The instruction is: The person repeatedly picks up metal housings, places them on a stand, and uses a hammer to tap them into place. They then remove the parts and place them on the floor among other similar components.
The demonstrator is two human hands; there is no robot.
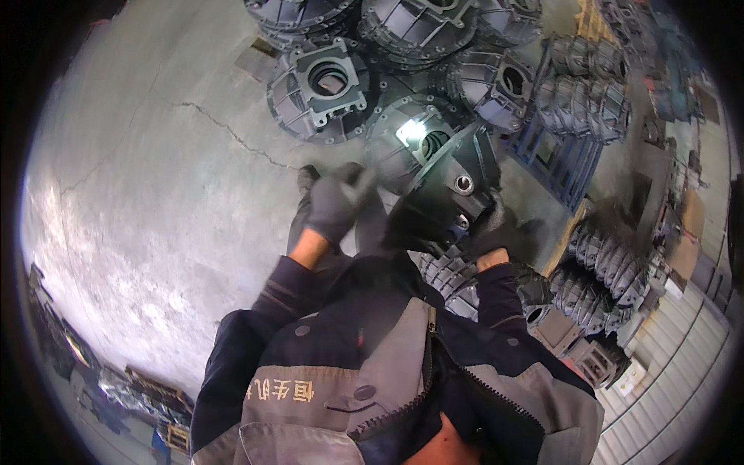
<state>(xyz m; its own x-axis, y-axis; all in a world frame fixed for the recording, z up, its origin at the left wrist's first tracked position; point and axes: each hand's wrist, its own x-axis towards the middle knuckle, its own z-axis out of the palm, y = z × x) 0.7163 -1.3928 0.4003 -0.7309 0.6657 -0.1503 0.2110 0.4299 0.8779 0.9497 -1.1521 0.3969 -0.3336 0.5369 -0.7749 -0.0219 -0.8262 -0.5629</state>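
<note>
I hold a heavy dark cast-metal housing (453, 190) in front of my chest, tilted, with a round bolt hole on its side. My right hand (496, 232), in a dark glove, grips its lower right edge. My left hand (335, 203), also gloved in grey, is raised just left of the housing with fingers curled; whether it touches the casting is unclear. Below the housing, grey ribbed housings (329, 85) of the same kind lie on the concrete floor (155, 194).
More ribbed castings are stacked at the right (612, 271) and on a blue rack (570, 147). The floor on the left has a long crack (232, 136). Metal parts and clutter sit at the lower left (132, 387). A corrugated wall runs along the lower right (682, 349).
</note>
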